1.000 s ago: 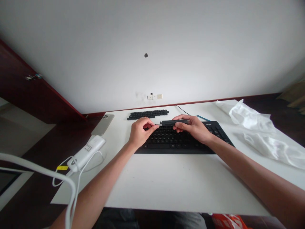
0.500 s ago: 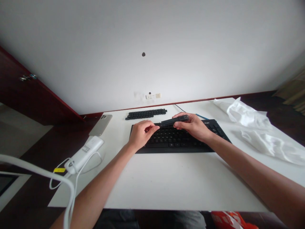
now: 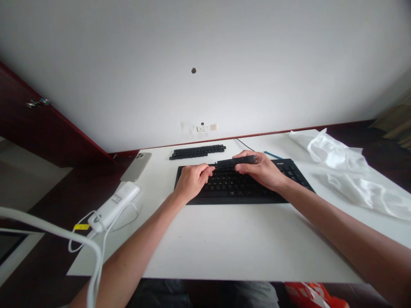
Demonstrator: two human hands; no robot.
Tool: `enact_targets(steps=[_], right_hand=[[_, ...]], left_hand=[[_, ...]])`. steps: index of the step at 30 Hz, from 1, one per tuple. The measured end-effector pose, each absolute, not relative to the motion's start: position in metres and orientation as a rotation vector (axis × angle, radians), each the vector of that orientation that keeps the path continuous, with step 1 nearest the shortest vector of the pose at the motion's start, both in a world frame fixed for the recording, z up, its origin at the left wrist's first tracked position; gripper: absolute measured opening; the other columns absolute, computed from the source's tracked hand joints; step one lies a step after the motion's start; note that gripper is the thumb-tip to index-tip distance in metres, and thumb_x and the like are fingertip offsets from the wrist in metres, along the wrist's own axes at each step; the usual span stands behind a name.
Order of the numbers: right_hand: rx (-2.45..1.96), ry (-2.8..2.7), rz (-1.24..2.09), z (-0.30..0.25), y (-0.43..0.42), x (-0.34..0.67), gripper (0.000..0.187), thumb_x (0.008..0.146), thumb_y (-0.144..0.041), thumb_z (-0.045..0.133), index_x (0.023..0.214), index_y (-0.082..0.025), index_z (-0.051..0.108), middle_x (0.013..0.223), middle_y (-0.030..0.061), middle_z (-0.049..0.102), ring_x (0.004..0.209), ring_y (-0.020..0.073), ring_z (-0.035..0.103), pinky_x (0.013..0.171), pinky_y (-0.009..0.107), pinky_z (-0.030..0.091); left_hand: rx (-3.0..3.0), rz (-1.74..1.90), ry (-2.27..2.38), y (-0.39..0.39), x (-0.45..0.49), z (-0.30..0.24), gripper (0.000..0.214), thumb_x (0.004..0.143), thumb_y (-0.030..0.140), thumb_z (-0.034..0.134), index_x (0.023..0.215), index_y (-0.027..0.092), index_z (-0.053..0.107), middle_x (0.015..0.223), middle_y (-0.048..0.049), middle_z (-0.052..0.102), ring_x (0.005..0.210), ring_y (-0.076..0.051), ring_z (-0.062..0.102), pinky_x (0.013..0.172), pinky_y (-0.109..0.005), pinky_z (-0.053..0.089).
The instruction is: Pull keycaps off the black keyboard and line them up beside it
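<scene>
A white-topped desk (image 3: 224, 244) stands against a white wall, with a dark red door (image 3: 41, 115) to the left and a crumpled white satiny sheet (image 3: 337, 158) at the desk's right end. A black computer keyboard (image 3: 244, 188) sits mid-desk, with a black strip of keycaps (image 3: 197, 152) behind it and a silver smartphone (image 3: 136, 167) to the left. Just above the keys, the right hand (image 3: 261, 171) grips a slim black bar (image 3: 236, 161) with curled fingers (image 3: 248, 167), while the left hand (image 3: 192, 182) pinches its thin end.
</scene>
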State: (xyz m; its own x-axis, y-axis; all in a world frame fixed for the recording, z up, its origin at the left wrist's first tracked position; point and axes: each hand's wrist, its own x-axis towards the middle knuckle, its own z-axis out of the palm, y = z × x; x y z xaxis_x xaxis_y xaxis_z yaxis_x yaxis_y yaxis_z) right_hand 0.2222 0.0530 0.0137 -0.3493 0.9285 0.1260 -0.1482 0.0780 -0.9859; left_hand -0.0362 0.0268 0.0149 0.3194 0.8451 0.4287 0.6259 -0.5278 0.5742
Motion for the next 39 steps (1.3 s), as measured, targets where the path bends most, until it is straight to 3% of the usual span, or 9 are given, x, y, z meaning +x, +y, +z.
enact_targets(steps=[6, 13, 19, 22, 27, 39], right_hand=[[-0.841, -1.373, 1.489, 0.017, 0.051, 0.220, 0.032, 0.071, -0.036, 0.094, 0.094, -0.020, 0.078, 0.075, 0.0001, 0.069, 0.067, 0.0141, 0.057, 0.066, 0.031, 0.046], [-0.854, -1.381, 1.496, 0.015, 0.053, 0.222, 0.037, 0.070, -0.039, 0.094, 0.096, -0.018, 0.079, 0.076, 0.0024, 0.069, 0.069, 0.0159, 0.059, 0.067, 0.032, 0.048], [-0.813, -1.396, 1.509, 0.014, 0.052, 0.220, 0.034, 0.074, -0.039, 0.092, 0.097, -0.019, 0.077, 0.077, 0.0012, 0.068, 0.069, 0.0146, 0.058, 0.068, 0.031, 0.046], [-0.816, -1.427, 1.478, 0.012, 0.052, 0.220, 0.036, 0.075, -0.040, 0.091, 0.100, -0.019, 0.076, 0.079, 0.0010, 0.068, 0.070, 0.0147, 0.057, 0.069, 0.031, 0.046], [-0.848, -1.384, 1.431, 0.012, 0.056, 0.222, 0.040, 0.074, -0.041, 0.092, 0.102, -0.020, 0.076, 0.079, 0.0005, 0.066, 0.071, 0.0156, 0.056, 0.070, 0.033, 0.046], [-0.940, -1.363, 1.339, 0.012, 0.061, 0.225, 0.036, 0.075, -0.051, 0.088, 0.087, -0.019, 0.074, 0.072, 0.0004, 0.062, 0.068, 0.0162, 0.053, 0.068, 0.034, 0.044]], left_hand=[[2.271, 1.057, 1.247, 0.030, -0.039, 0.013, 0.037, 0.106, 0.042, 0.054, 0.082, 0.020, 0.072, 0.065, 0.0018, 0.069, 0.061, -0.012, 0.065, 0.066, -0.025, 0.048], [2.335, 1.086, 1.143, 0.030, -0.038, 0.014, 0.021, 0.105, 0.033, 0.058, 0.118, 0.023, 0.071, 0.105, -0.0050, 0.077, 0.083, -0.015, 0.069, 0.074, -0.027, 0.052], [2.369, 1.063, 1.124, 0.030, -0.037, 0.015, 0.024, 0.107, 0.030, 0.052, 0.121, 0.023, 0.069, 0.102, -0.0053, 0.073, 0.083, -0.015, 0.065, 0.075, -0.028, 0.051], [2.358, 1.091, 1.171, 0.030, -0.036, 0.014, 0.021, 0.105, 0.032, 0.056, 0.116, 0.022, 0.071, 0.095, -0.0039, 0.071, 0.078, -0.014, 0.062, 0.073, -0.027, 0.049], [2.346, 1.121, 1.253, 0.028, -0.034, 0.014, 0.023, 0.103, 0.036, 0.060, 0.090, 0.021, 0.073, 0.083, -0.0022, 0.069, 0.071, -0.014, 0.059, 0.068, -0.028, 0.045], [2.358, 1.116, 1.261, 0.028, -0.035, 0.012, 0.029, 0.102, 0.038, 0.060, 0.082, 0.021, 0.072, 0.075, -0.0017, 0.068, 0.069, -0.015, 0.059, 0.066, -0.029, 0.044]])
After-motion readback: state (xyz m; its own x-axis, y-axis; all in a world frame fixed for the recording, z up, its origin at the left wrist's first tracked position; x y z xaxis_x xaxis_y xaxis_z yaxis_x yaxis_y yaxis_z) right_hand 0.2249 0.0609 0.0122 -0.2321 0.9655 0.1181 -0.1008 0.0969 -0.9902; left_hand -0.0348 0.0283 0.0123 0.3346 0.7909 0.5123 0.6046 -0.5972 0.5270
